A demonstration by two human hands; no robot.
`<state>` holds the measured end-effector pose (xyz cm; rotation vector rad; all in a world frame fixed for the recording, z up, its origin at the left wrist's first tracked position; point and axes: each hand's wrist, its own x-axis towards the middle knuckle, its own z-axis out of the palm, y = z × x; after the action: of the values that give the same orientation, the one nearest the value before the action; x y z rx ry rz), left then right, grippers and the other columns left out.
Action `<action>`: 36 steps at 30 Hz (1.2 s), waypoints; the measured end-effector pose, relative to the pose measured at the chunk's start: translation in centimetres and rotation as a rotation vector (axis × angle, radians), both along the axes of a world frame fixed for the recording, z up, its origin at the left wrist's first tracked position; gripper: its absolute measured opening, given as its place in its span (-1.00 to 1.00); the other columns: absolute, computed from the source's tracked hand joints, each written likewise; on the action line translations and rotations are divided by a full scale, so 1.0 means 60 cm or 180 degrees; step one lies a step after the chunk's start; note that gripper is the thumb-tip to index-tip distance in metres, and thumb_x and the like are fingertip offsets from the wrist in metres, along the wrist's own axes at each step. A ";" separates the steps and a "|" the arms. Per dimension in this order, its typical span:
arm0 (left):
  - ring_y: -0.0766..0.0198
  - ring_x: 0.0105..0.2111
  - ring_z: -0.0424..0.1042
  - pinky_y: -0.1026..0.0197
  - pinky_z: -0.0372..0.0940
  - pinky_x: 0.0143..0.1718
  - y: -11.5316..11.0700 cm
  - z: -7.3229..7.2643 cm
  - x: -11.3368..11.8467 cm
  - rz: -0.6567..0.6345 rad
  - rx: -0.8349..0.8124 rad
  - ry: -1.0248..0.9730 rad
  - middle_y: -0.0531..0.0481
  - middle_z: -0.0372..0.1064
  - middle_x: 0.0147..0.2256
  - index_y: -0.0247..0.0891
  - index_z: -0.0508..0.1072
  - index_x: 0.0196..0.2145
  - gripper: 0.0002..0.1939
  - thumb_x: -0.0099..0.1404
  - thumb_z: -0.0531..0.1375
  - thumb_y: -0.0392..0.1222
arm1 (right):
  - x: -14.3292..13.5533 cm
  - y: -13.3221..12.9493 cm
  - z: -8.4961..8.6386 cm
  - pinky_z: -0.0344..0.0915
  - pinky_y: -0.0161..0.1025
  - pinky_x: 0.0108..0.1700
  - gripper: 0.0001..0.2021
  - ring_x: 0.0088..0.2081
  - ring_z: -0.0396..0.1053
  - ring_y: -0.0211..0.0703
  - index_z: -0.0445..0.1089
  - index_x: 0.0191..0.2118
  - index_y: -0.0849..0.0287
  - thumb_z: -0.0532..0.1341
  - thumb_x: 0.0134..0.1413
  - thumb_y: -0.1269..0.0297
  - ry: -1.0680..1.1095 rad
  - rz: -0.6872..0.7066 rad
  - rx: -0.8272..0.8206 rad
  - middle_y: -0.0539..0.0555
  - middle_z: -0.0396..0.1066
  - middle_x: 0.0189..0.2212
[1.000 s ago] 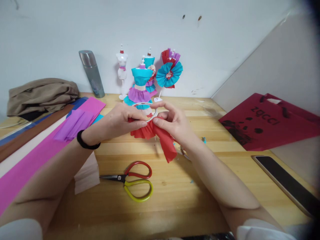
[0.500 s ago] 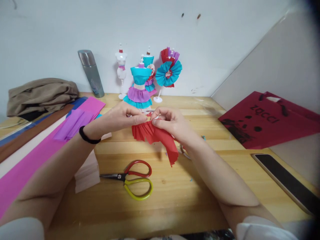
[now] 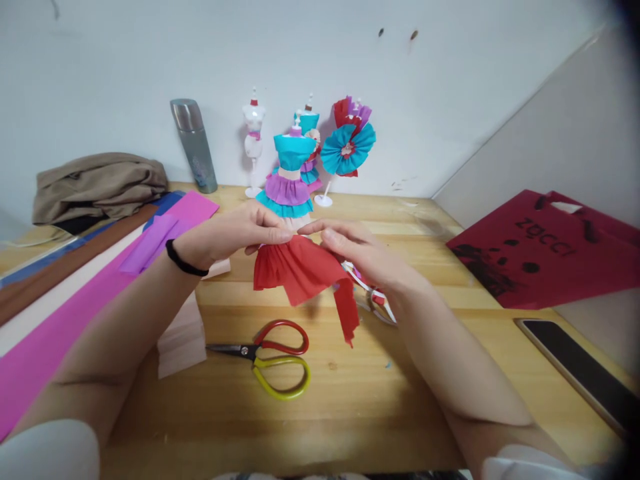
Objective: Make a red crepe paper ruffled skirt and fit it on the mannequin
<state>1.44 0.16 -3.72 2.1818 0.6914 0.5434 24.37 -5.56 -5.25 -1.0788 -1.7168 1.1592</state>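
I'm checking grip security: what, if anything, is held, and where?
Red crepe paper, pinched by the left hand at its gathered top edge; whether the right hand grips is unclear.

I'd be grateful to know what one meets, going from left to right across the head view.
Brown cloth, grey bottle, left hand, gathered red paper, right hand, red bag.

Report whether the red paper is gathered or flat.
Gathered: the red paper is bunched along its top edge, where the left hand pinches it, and flares out in folds below.
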 end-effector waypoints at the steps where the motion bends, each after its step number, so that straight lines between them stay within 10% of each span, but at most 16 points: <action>1: 0.44 -0.66 0.05 0.29 -0.05 -0.63 0.002 0.002 -0.003 0.0028 -0.0184 -0.0023 0.11 0.08 -0.68 -0.27 0.25 -0.68 -0.51 0.34 0.17 -0.01 | 0.003 0.000 0.001 0.32 -0.17 -0.30 -0.64 -0.28 0.46 -0.05 0.53 -0.18 0.11 0.21 0.19 -0.09 -0.0146 -0.0100 0.0175 0.09 0.51 -0.32; 6: 0.46 -0.68 -0.02 0.25 -0.13 -0.63 0.011 0.002 -0.008 0.0062 -0.0795 -0.0278 0.13 0.00 -0.74 -0.25 0.19 -0.72 -0.48 0.33 0.21 -0.05 | 0.014 -0.011 0.008 0.41 0.04 -0.01 -0.69 -0.02 0.47 0.09 0.45 0.01 0.08 0.23 0.20 0.12 -0.0438 -0.0652 0.2127 0.20 0.51 -0.06; 10: 0.48 -0.70 -0.06 0.24 -0.20 -0.66 0.021 -0.005 -0.009 0.0044 -0.1102 -0.0552 0.15 0.00 -0.74 -0.25 0.23 -0.69 -0.45 0.25 0.28 0.13 | 0.010 -0.017 0.016 0.16 0.28 0.32 -0.55 0.34 0.15 0.22 0.30 0.18 0.10 0.19 0.17 0.24 -0.1271 0.0279 0.3817 0.24 0.27 0.26; 13: 0.49 -0.72 -0.08 0.23 -0.22 -0.67 0.024 -0.010 -0.008 0.0118 -0.1310 -0.0733 0.16 -0.03 -0.76 -0.26 0.24 -0.70 -0.43 0.18 0.32 0.18 | -0.002 -0.006 0.004 0.11 0.35 0.33 -0.58 0.43 -0.06 0.24 0.27 0.18 0.10 0.20 0.20 0.33 -0.1835 0.0199 0.4308 0.22 0.17 0.34; 17: 0.48 -0.71 -0.07 0.23 -0.23 -0.65 0.019 -0.013 -0.002 0.0200 -0.1232 -0.0708 0.14 -0.02 -0.77 -0.26 0.22 -0.73 -0.43 0.18 0.32 0.14 | -0.021 0.008 -0.026 0.34 0.19 0.23 -0.84 0.31 0.22 0.09 0.41 -0.15 0.07 0.22 0.20 0.47 -0.1418 -0.0505 0.4921 0.13 0.39 0.18; 30: 0.42 -0.57 0.06 0.27 -0.06 -0.52 0.002 -0.036 0.041 0.1284 -0.0145 -0.0503 0.11 0.13 -0.63 -0.32 0.37 -0.60 -0.66 0.27 0.16 -0.11 | -0.049 -0.012 -0.041 0.51 0.04 -0.12 -0.85 -0.16 0.55 0.00 0.45 -0.32 0.04 0.22 0.13 0.48 -0.0392 -0.1088 0.3241 0.11 0.59 -0.26; 36: 0.42 -0.58 0.07 0.28 -0.04 -0.53 0.000 -0.033 0.037 0.1567 -0.0200 -0.0698 0.12 0.12 -0.64 -0.29 0.31 -0.63 -0.66 0.26 0.16 -0.14 | -0.050 -0.003 -0.056 0.44 0.04 -0.10 -0.82 -0.07 0.53 0.08 0.43 -0.26 0.11 0.24 0.08 0.55 -0.1063 -0.0905 0.4019 0.17 0.59 -0.21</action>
<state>3.63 0.14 -5.69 1.8534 1.1124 0.9811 21.39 -5.73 -8.63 -0.6347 -1.9310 -0.3727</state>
